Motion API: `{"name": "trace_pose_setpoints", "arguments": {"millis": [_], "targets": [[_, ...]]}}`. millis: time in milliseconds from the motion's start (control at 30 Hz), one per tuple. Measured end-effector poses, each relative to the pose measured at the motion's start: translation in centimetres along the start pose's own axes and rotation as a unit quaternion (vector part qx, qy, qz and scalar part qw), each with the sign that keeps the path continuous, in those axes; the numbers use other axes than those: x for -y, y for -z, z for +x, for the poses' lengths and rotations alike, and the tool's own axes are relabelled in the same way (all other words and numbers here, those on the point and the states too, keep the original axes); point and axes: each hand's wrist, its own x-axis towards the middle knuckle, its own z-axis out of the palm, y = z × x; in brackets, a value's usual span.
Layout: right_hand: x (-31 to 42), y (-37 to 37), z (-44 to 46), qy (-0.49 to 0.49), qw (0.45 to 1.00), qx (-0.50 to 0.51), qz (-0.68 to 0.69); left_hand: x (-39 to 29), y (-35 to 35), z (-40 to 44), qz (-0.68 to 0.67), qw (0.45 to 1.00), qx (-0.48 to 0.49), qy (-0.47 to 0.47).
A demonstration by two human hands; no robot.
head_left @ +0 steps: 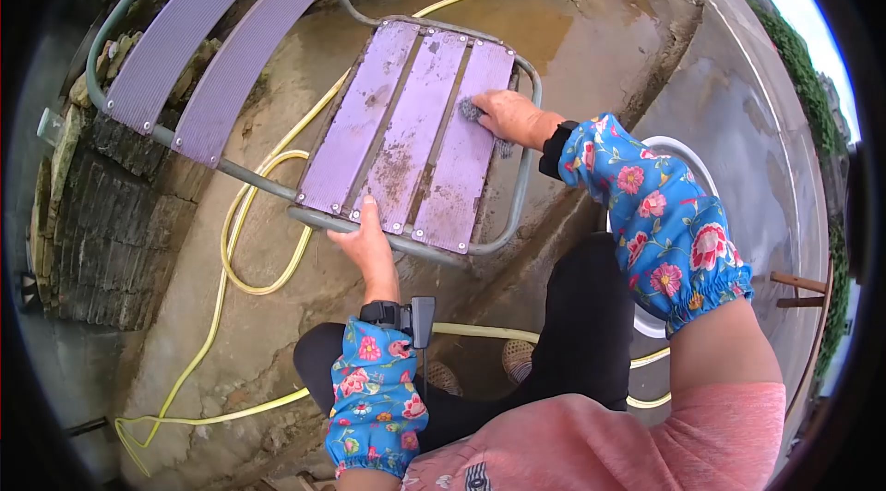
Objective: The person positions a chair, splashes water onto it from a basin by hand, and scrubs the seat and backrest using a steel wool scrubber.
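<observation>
Pink shirt (pixel 591 445) nearest; just ahead, the left hand (pixel 367 246) clasps the near edge of the purple chair (pixel 425 103) (likely stiff, slippery if wet; best held by the frame (pixel 261 181)), while the right hand (pixel 512 117) pinches a grey scrubber (pixel 471 110).

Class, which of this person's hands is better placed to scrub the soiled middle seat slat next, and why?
Probably the right hand: it holds the grey scouring pad on the end slat, next to the middle slat. The left hand shows no scrubber and sits at the purple seat's near edge.
</observation>
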Motion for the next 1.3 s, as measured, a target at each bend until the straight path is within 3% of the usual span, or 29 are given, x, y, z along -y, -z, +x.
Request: {"name": "trace_pose_setpoints", "arguments": {"millis": [100, 200, 267, 300, 367, 433, 467, 567, 600, 700, 767, 833, 933, 1033, 1100, 1167, 1300], "targets": [[7.5, 0.8, -5.3, 0.155, 0.98, 0.082, 0.096, -0.3, -0.1, 0.0, -0.014, 1.0, -0.001, -0.007], [3.7, 0.7, -2.8, 0.157, 0.986, 0.049, 0.036, -0.3, 0.0, -0.3, -0.017, 1.0, 0.0, -0.003], [-2.3, 1.2, 1.8, 0.029, 0.996, 0.03, -0.077, -0.1, 0.0, -0.1, -0.024, 1.0, -0.005, -0.01], [-5.3, 0.9, 3.6, -0.008, 0.995, -0.037, -0.097, -0.2, -0.1, 0.0, -0.023, 1.0, -0.002, -0.01], [-5.7, 1.4, 5.3, -0.121, 0.983, -0.083, -0.109, -0.5, -0.1, -0.3, -0.017, 1.0, 0.005, -0.005], [-3.9, 0.6, 4.4, -0.106, 0.991, -0.025, -0.073, -0.9, -0.1, -0.5, -0.032, 0.999, 0.015, -0.005], [-2.2, 0.0, 2.6, -0.001, 0.998, -0.035, -0.046, -0.8, -0.1, -0.5, -0.035, 0.999, 0.014, -0.002], [5.6, 0.6, -4.0, 0.165, 0.983, 0.056, 0.064, -0.4, -0.5, -0.3, -0.018, 1.0, -0.023, 0.005], [5.5, 1.2, -3.7, 0.169, 0.981, 0.073, 0.061, -0.5, -0.5, -0.3, -0.016, 1.0, -0.024, 0.001], [0.6, 1.7, -0.2, 0.098, 0.993, 0.05, -0.034, -0.8, -0.6, -0.4, -0.016, 1.0, -0.015, -0.01], [-5.6, 2.1, 4.5, 0.003, 0.99, -0.007, -0.14, -0.7, -0.4, -0.2, -0.02, 1.0, -0.016, -0.018], [-8.9, 2.3, 8.0, -0.114, 0.978, -0.092, -0.15, -0.4, -0.3, -0.2, -0.017, 0.999, -0.009, -0.027], [-7.2, 0.5, 7.8, -0.109, 0.982, -0.1, -0.115, -0.3, -0.3, -0.3, -0.03, 0.999, -0.02, -0.009], [2.0, -1.1, 3.6, 0.073, 0.997, -0.027, 0.015, 0.2, -0.5, -0.1, -0.01, 0.998, -0.043, -0.039], [6.7, -1.0, 1.7, 0.146, 0.988, 0.008, 0.046, 0.1, -0.7, -0.2, -0.001, 0.998, -0.051, -0.046], [6.6, -0.4, 3.8, 0.172, 0.984, -0.001, 0.048, -0.2, -0.1, -0.3, 0.011, 0.996, -0.078, -0.048], [-1.1, -1.4, 12.4, 0.027, 0.99, -0.099, -0.093, -1.1, -0.4, -0.5, -0.023, 0.999, -0.033, -0.027]]}}
